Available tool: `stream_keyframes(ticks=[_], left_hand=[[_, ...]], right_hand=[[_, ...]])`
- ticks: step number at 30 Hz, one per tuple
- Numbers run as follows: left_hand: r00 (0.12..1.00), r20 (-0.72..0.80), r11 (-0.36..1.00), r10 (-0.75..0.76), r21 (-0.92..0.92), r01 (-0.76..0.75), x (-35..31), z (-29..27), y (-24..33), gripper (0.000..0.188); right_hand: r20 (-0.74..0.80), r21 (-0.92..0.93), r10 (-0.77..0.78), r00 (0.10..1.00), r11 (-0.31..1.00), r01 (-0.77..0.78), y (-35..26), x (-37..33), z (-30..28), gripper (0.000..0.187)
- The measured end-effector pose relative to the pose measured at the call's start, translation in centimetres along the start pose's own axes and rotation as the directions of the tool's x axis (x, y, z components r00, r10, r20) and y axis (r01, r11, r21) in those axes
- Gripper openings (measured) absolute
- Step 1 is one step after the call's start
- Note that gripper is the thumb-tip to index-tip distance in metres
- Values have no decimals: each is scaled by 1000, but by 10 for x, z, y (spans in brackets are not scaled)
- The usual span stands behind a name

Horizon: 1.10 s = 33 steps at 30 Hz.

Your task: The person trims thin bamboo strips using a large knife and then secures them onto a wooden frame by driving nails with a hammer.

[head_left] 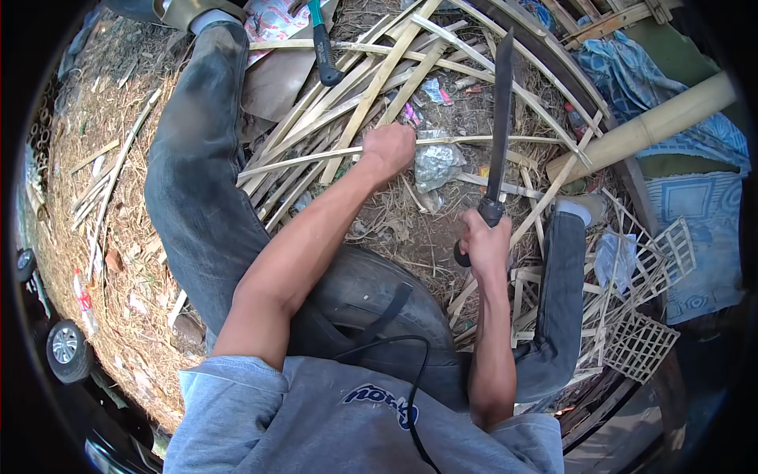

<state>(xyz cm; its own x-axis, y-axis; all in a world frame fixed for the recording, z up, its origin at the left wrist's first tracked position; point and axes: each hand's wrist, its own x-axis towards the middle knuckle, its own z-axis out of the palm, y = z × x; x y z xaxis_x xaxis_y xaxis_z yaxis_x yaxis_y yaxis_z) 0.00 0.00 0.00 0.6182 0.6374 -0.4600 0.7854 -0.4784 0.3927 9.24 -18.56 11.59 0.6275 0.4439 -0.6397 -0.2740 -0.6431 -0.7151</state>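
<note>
My left hand [389, 150] is closed in a fist around a thin bamboo strip [308, 160], which reaches out on both sides of it. The strip's right end runs close to the blade of a machete [503, 110]; I cannot tell whether they touch. Wrapped round the machete's dark handle, my right hand [487, 241] keeps the long blade pointing away from me and nearly upright in the view. Under and beyond my left hand, several split bamboo strips [316, 118] lie crossed in a loose pile. Crumpled clear plastic [437, 164] lies between my hands.
A tool with a teal and black handle [324, 51] lies beyond the pile. I sit on a black tyre [379, 292], legs spread. At right are a thick bamboo pole [647, 126], blue cloth [699, 237] and woven bamboo lattice [641, 345]. A vehicle wheel [69, 350] shows at left.
</note>
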Motion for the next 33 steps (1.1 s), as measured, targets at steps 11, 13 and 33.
stream_keyframes(ticks=[11,13,33], left_hand=[[999,-11,998,49,39,-48,9,-11,9,20],[1000,-10,1000,-6,-20,6,1,0,5,20],[998,51,999,31,-20,-30,-4,-16,7,21]], right_hand=[[130,-96,248,960,967,-236,52,33,3,16],[129,-3,196,972,980,-198,12,15,0,12],[30,199,-267,963,946,256,11,17,6,25]])
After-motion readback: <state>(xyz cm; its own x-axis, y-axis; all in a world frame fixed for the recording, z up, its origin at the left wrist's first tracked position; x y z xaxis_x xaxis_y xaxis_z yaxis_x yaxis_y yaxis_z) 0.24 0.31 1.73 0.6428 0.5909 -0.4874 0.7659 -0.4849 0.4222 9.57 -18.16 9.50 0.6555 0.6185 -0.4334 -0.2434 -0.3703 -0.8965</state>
